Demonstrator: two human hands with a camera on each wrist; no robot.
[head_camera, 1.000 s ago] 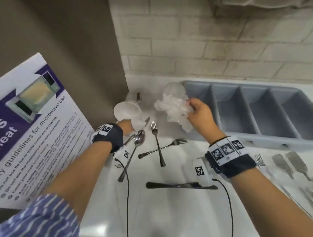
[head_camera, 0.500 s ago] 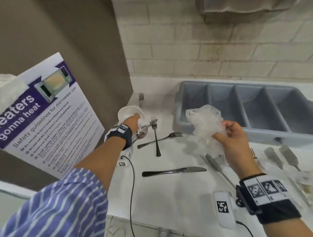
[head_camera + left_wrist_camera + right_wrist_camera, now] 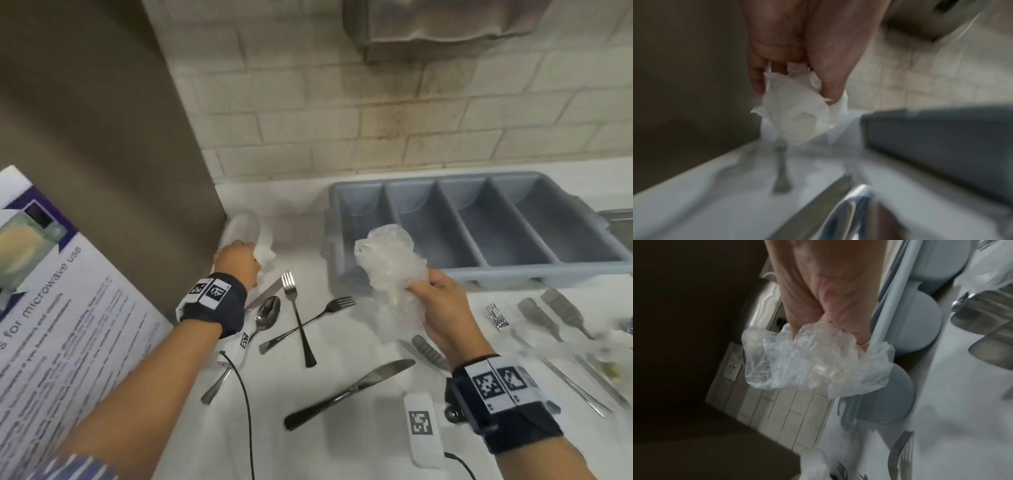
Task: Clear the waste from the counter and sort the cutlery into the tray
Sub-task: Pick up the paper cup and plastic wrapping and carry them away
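My right hand [image 3: 435,301] grips a crumpled clear plastic bag [image 3: 390,263] [image 3: 813,360], lifted above the counter in front of the grey cutlery tray [image 3: 534,270]. At the far left, by the brown panel, my left hand [image 3: 238,262] pinches a crumpled white paper napkin [image 3: 265,251] [image 3: 795,112]; a blurred white cup [image 3: 241,228] shows just past it. Two crossed forks [image 3: 301,318], a spoon [image 3: 267,313] and a dark-handled knife [image 3: 346,392] lie on the white counter between my arms. The tray's compartments look empty.
More cutlery [image 3: 548,315] and clear wrapping lie at the right edge of the counter. A microwave-safety poster [image 3: 58,298] leans at the left against the brown panel [image 3: 102,137]. A white brick wall [image 3: 376,113] stands behind. Cables [image 3: 245,404] run from my wrist cameras.
My right hand has pulled the plastic bag back from the far counter toward me and right. My left hand stays at the back left with the napkin. The head view has tilted up.
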